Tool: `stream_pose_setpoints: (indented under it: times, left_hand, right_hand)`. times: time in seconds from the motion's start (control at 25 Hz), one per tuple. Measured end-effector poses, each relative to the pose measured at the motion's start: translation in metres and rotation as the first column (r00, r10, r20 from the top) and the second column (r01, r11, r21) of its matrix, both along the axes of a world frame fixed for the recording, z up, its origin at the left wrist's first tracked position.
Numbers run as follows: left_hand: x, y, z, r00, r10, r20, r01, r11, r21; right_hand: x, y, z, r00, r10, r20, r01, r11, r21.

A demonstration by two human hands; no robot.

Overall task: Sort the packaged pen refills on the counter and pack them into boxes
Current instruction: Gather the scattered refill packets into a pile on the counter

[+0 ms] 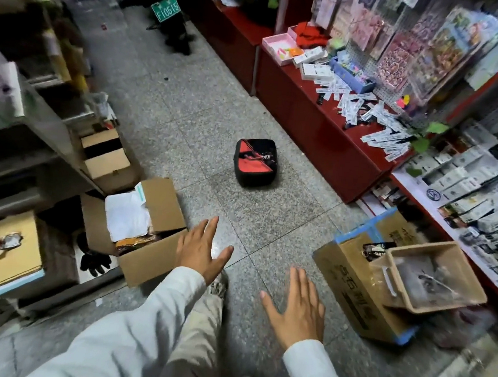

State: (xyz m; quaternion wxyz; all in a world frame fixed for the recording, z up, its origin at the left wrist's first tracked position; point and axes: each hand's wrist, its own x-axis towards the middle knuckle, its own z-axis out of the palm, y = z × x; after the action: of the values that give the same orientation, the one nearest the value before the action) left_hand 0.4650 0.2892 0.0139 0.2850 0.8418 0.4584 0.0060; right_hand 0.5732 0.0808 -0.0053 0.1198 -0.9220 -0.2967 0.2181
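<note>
Several packaged pen refills [378, 126] lie scattered in a loose heap on the red counter [317, 128] at the upper right. Small white boxes [314, 70] and a blue box [354, 77] stand on the counter beyond them. My left hand [200, 250] and my right hand [295, 305] are both held out flat over the grey floor in front of me, fingers spread, holding nothing. Both hands are far from the counter and the refills.
A red and black bag [255, 161] lies on the floor tiles ahead. An open cardboard box [146, 227] with papers sits at my left, by metal shelves. A cardboard box [357, 287] with a tan basket [434, 276] sits at my right, below display racks.
</note>
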Motion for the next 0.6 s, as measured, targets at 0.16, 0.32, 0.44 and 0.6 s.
stream_pose_setpoints:
  times: [0.16, 0.32, 0.44, 0.6]
  left_hand:
    - [0.083, 0.097, -0.008, 0.998, -0.044, 0.049, 0.044, 0.999, 0.004]
    - [0.166, 0.194, 0.015, 0.989, -0.112, 0.101, 0.108, 0.993, 0.050]
    - [0.216, 0.254, 0.031, 0.983, -0.131, 0.131, 0.121, 0.989, 0.081]
    - [0.292, 0.330, 0.033, 0.982, -0.132, 0.138, 0.124, 0.990, 0.067]
  right_hand:
    - [0.075, 0.086, -0.004, 0.999, -0.027, 0.033, 0.027, 1.000, -0.006]
    - [0.146, 0.175, 0.018, 0.996, -0.063, 0.062, 0.060, 0.997, 0.042]
    - [0.189, 0.232, 0.031, 0.994, -0.097, 0.049, 0.093, 0.993, 0.073]
    - [0.263, 0.310, 0.029, 0.993, -0.113, 0.032, 0.109, 0.989, 0.098]
